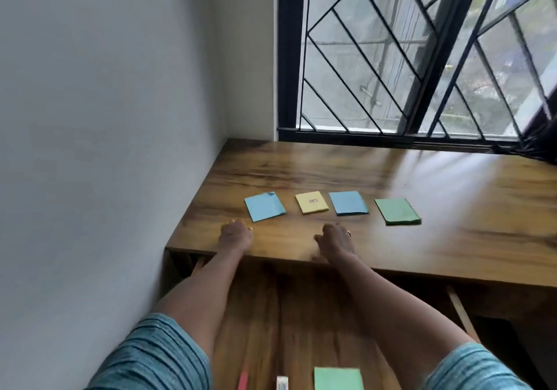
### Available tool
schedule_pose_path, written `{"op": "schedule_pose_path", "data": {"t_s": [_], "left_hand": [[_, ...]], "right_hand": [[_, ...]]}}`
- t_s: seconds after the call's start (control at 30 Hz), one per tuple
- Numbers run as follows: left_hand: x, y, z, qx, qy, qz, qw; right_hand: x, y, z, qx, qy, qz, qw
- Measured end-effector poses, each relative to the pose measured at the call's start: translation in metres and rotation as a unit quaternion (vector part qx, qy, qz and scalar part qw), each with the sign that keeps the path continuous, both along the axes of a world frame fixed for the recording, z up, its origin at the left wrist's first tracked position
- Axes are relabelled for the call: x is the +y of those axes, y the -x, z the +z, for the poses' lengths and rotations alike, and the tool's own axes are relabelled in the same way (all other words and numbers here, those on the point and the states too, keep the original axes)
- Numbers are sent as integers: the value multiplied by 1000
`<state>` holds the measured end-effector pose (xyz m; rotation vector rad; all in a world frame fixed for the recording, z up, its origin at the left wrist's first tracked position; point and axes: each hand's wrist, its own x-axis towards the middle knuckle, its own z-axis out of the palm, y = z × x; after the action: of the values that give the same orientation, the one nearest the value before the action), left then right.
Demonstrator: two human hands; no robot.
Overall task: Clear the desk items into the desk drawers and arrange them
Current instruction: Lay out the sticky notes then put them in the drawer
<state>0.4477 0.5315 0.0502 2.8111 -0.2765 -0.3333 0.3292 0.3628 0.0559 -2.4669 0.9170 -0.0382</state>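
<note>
While the left hand [235,236] and right hand [334,239] hover, fingers loosely curled on nothing, the leftmost blue sticky-note pad [264,206] should be pinched next.

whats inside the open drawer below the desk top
In the drawer lie a green pad, a pink strip and a small white thing. The forearms and the frame's lower edge hide its sides and near end.

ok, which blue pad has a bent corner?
The leftmost blue pad, beside the yellow pad; its far corner is folded over. The other blue pad lies flat.
</note>
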Motion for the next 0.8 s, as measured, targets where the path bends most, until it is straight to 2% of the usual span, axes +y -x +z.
{"op": "schedule_pose_path", "data": {"t_s": [0.27,0.37,0.5,0.6,0.8], "left_hand": [[-40,-89,-9,12,-13,-26,1000],[-46,-101,-9,30,-63,-46,997],[-54,-104,-4,63,-70,-39,995],[-55,-97,5,92,-38,-7,995],[-44,-74,6,127,68,64,988]], "right_hand": [[-34,-91,-12,-43,-7,-70,997],[-32,-110,-17,-19,-4,-70,997],[-26,-121,-25,28,-18,-83,996],[-25,-119,-22,41,-54,-103,992],[-22,-98,-22,34,-19,-65,997]]}}
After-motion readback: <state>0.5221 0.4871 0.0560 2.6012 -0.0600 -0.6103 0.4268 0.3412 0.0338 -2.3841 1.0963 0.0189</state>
